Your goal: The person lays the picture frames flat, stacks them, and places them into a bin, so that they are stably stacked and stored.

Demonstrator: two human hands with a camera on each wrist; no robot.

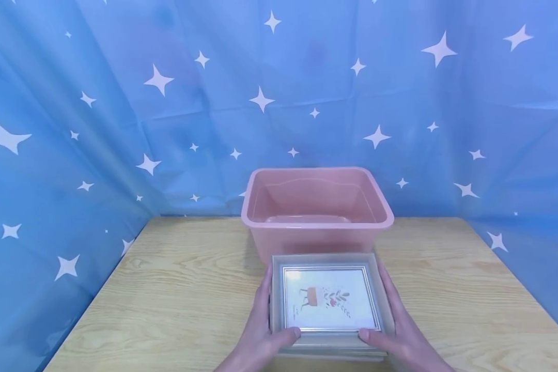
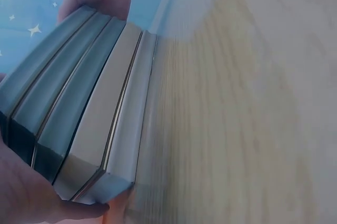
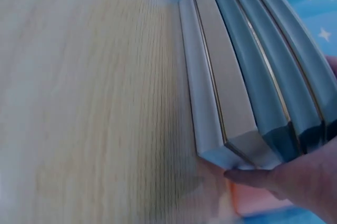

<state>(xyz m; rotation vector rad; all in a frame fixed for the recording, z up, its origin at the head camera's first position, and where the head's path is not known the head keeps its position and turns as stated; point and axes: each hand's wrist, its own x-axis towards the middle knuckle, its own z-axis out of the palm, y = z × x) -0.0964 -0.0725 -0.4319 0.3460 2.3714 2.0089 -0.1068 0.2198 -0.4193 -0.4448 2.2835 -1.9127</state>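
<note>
A stack of picture frames (image 1: pixel 325 261) lies flat between both hands, just in front of the pink bin. The top frame has a pale grey border and a sideways print (image 1: pixel 325 299) of an orange-brown animal with leafy sprigs. My left hand (image 1: pixel 262 325) grips the stack's left side, thumb over the near edge of the top frame. Gripping the opposite side is my right hand (image 1: pixel 397 328), its thumb also on top. The left wrist view shows the stacked frame edges (image 2: pixel 100 92), several blue-grey and paler ones layered together. In the right wrist view, right-hand fingers (image 3: pixel 250 176) reach around a corner.
The pink plastic bin (image 1: pixel 316 226) stands at the back middle of the wooden table (image 1: pixel 181 289), right behind the stack. A blue curtain with white stars (image 1: pixel 214 124) hangs behind the table and along both sides.
</note>
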